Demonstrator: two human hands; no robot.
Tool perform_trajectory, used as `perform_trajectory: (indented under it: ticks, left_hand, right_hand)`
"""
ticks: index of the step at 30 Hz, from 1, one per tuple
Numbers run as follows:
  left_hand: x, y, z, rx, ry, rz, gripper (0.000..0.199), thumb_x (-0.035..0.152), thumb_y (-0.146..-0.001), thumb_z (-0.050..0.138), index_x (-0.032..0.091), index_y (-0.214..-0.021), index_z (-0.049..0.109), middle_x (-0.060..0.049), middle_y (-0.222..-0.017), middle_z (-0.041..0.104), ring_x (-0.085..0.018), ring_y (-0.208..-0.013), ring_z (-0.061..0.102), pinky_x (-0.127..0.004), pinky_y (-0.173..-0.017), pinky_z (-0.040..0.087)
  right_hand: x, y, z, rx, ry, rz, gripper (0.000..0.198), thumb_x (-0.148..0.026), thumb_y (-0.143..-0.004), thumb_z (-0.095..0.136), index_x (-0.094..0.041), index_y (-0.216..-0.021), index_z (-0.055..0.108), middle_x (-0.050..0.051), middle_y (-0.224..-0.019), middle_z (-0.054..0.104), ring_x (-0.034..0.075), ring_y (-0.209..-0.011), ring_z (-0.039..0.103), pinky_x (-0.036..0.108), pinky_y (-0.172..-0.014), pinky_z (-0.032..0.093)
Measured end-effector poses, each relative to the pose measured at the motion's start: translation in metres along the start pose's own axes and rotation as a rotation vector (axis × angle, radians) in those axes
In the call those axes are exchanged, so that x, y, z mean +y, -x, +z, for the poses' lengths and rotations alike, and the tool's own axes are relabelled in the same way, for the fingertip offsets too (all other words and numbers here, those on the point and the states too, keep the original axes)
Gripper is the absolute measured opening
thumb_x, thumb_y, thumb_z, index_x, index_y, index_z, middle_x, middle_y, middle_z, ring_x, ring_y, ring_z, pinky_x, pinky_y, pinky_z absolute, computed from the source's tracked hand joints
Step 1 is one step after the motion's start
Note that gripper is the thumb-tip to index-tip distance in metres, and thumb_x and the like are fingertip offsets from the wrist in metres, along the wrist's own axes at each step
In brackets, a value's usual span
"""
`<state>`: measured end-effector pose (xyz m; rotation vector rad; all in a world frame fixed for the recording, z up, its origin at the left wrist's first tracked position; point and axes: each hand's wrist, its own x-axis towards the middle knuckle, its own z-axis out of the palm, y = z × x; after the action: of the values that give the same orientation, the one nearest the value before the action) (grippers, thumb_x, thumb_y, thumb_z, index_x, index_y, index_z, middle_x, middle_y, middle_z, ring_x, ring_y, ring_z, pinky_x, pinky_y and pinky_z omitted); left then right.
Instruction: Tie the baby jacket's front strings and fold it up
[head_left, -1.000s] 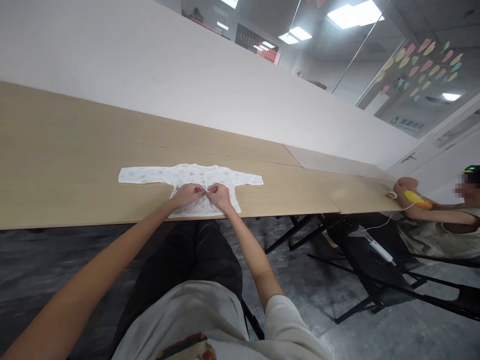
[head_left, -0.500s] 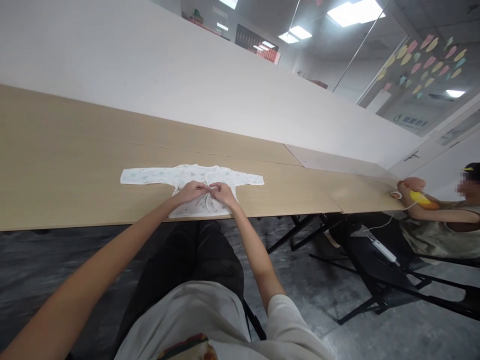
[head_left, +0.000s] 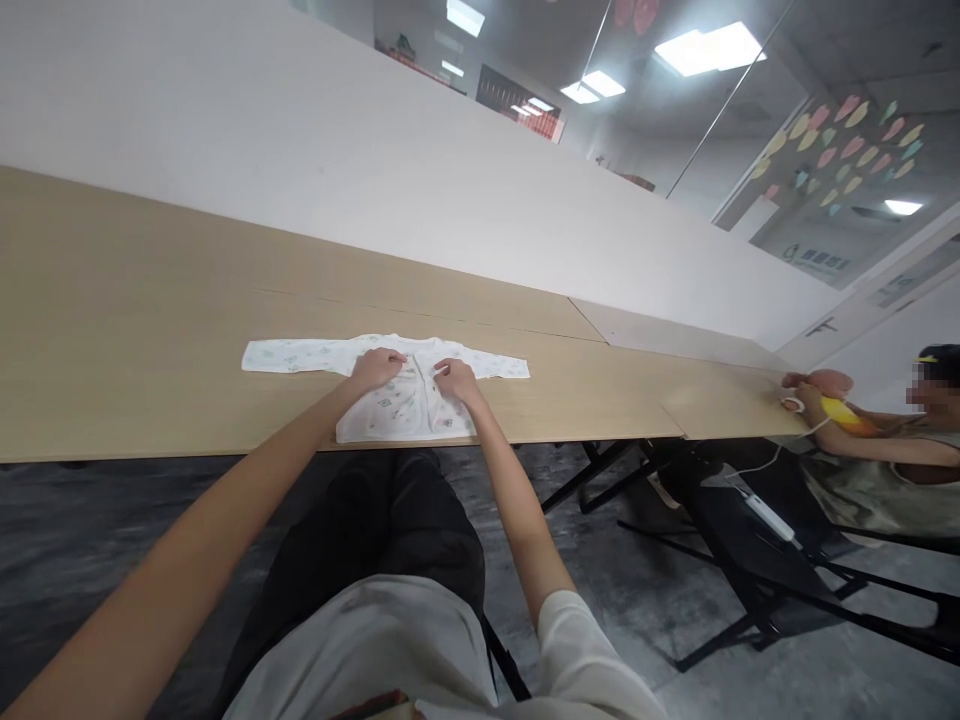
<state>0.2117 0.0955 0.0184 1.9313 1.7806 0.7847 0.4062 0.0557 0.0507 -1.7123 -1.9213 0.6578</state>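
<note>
A small white baby shirt [head_left: 390, 408] with a faint printed pattern lies on the table, its sleeves stretched out to both sides. My left hand [head_left: 379, 369] rests on the left part of its chest, fingers closed in a pinch on the cloth. On the other side of the front opening, my right hand [head_left: 455, 380] pinches the fabric, thumb and fingertips together. A gap of cloth with small creases shows between the hands. The shirt's lower hem lies near the table's front edge.
The long wooden table [head_left: 150, 300] runs along a white wall [head_left: 300, 180] with glass above. At far right a person [head_left: 885, 470] sits handling a yellow and orange object [head_left: 847, 415]. A black folding chair [head_left: 750, 550] bearing a white power strip [head_left: 770, 516] stands nearby.
My hands have moved apart from the middle of the shirt, the left leftward and the right slightly rightward. The front flaps lie flatter and the opening is more visible.
</note>
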Motion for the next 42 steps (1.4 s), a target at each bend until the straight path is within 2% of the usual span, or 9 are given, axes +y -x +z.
perform_trajectory:
  ticks: [3, 6, 9, 13, 16, 21, 29, 35, 42]
  left_hand:
    - [0.009, -0.02, 0.006, 0.036, -0.078, -0.047, 0.032, 0.018, -0.073, 0.055, 0.025, -0.093, 0.08, -0.005, -0.112, 0.075, -0.031, -0.112, 0.065, -0.039, -0.101, 0.046]
    - [0.013, -0.034, 0.01, 0.031, 0.022, -0.034, 0.033, 0.017, -0.072, 0.055, 0.027, -0.091, 0.08, -0.003, -0.108, 0.076, -0.027, -0.107, 0.067, -0.036, -0.099, 0.048]
    - [0.01, -0.038, 0.016, 0.005, 0.139, 0.01, 0.034, 0.014, -0.071, 0.053, 0.027, -0.086, 0.081, -0.001, -0.103, 0.077, -0.023, -0.101, 0.068, -0.03, -0.095, 0.049]
    - [0.004, -0.035, 0.027, 0.163, 0.159, 0.055, 0.035, 0.012, -0.073, 0.051, 0.021, -0.089, 0.081, -0.005, -0.102, 0.077, -0.024, -0.1, 0.067, -0.03, -0.094, 0.05]
    - [0.002, -0.034, 0.036, 0.247, 0.064, 0.039, 0.034, 0.016, -0.077, 0.053, 0.019, -0.096, 0.08, -0.009, -0.101, 0.076, -0.026, -0.098, 0.067, -0.032, -0.089, 0.051]
    - [0.002, -0.034, 0.043, 0.243, -0.055, 0.053, 0.028, 0.026, -0.08, 0.057, 0.019, -0.096, 0.08, -0.01, -0.101, 0.075, -0.028, -0.094, 0.067, -0.033, -0.081, 0.051]
    - [0.0, -0.027, 0.039, 0.247, 0.099, 0.043, 0.025, 0.024, -0.082, 0.058, 0.021, -0.097, 0.078, -0.007, -0.098, 0.076, -0.024, -0.09, 0.068, -0.03, -0.081, 0.051]
    - [-0.001, -0.025, 0.037, 0.231, 0.124, 0.046, 0.028, 0.025, -0.085, 0.054, 0.02, -0.1, 0.077, -0.008, -0.104, 0.075, -0.024, -0.096, 0.068, -0.031, -0.087, 0.05]
    - [-0.002, -0.026, 0.036, 0.228, 0.11, 0.014, 0.029, 0.027, -0.083, 0.055, 0.02, -0.102, 0.076, -0.008, -0.101, 0.076, -0.025, -0.095, 0.068, -0.031, -0.084, 0.051]
  right_hand:
    - [-0.019, -0.031, 0.008, 0.069, 0.08, 0.028, 0.018, -0.023, -0.086, 0.062, -0.019, -0.101, 0.072, 0.007, -0.104, 0.074, 0.021, -0.1, 0.068, 0.027, -0.084, 0.051]
    - [-0.03, -0.056, 0.019, 0.013, 0.103, 0.045, 0.019, -0.034, -0.087, 0.065, -0.017, -0.092, 0.072, 0.009, -0.098, 0.075, 0.023, -0.097, 0.07, 0.027, -0.08, 0.051]
    - [-0.031, -0.066, 0.031, 0.0, 0.103, 0.077, 0.019, -0.034, -0.087, 0.065, -0.016, -0.09, 0.071, 0.011, -0.097, 0.075, 0.025, -0.094, 0.071, 0.028, -0.076, 0.052]
    - [-0.023, -0.065, 0.044, 0.112, 0.062, 0.113, 0.018, -0.019, -0.086, 0.059, -0.017, -0.099, 0.072, 0.01, -0.106, 0.074, 0.025, -0.1, 0.07, 0.029, -0.079, 0.053]
    - [-0.017, -0.063, 0.052, 0.211, 0.001, 0.115, 0.019, -0.017, -0.085, 0.057, -0.018, -0.096, 0.073, 0.009, -0.106, 0.075, 0.023, -0.101, 0.069, 0.028, -0.081, 0.053]
    - [-0.009, -0.065, 0.058, 0.266, -0.065, 0.09, 0.021, -0.017, -0.087, 0.056, -0.018, -0.094, 0.076, 0.008, -0.103, 0.076, 0.022, -0.099, 0.07, 0.028, -0.086, 0.053]
    - [0.001, -0.066, 0.056, 0.27, -0.169, -0.03, 0.023, -0.015, -0.088, 0.056, -0.018, -0.099, 0.076, 0.006, -0.101, 0.077, 0.018, -0.097, 0.07, 0.025, -0.089, 0.051]
    - [0.0, -0.064, 0.058, 0.26, -0.181, -0.042, 0.027, -0.013, -0.086, 0.054, -0.017, -0.101, 0.076, 0.006, -0.102, 0.077, 0.018, -0.097, 0.07, 0.024, -0.089, 0.051]
    - [0.004, -0.066, 0.062, 0.25, -0.257, -0.048, 0.032, -0.013, -0.083, 0.051, -0.021, -0.1, 0.078, 0.001, -0.092, 0.077, 0.015, -0.087, 0.07, 0.022, -0.084, 0.051]
